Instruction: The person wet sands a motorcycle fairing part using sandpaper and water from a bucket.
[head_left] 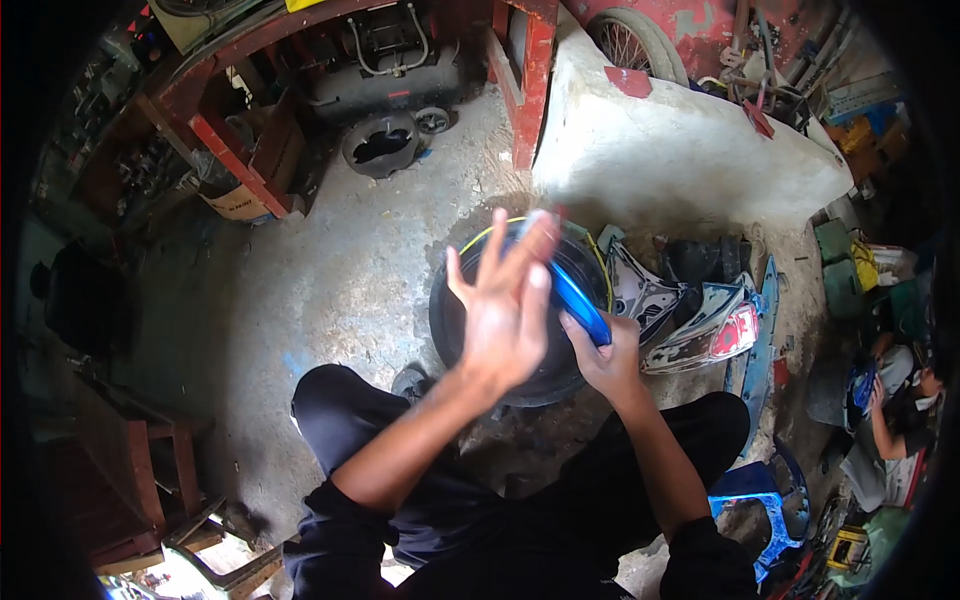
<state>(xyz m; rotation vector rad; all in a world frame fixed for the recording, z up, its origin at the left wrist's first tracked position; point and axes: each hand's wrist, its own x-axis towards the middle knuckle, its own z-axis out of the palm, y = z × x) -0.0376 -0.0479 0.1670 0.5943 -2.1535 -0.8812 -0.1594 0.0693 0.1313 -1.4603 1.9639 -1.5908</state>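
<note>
As the person sat low on the concrete floor [300, 270] with knees apart, both forearms reached forward over a black tyre [452, 330] standing between the legs. The right hand [608, 362] was clenched around a blue-handled tool [580, 305], whose upper end ran up toward the tyre's rim under the other hand. The left hand [508, 310] was released, fingers spread and raised flat above the tyre, holding nothing; its fingertips were blurred. Whether the palm touched the tool's end could not be told. A yellow-green line [480, 235] followed the tyre's far edge.

Judgement: the work appeared to be driving or levering the tool at the rim. It would be done well by keeping the right grip firm and low on the handle, landing the open palm squarely on the tool's end, and steadying the tyre between the knees so it does not roll.

Just right of the tyre lay scooter body panels [690, 310]. Further right sat another person [895, 410]. Beyond stood a pale fairing [680, 150] and a red steel frame [530, 80].
</note>
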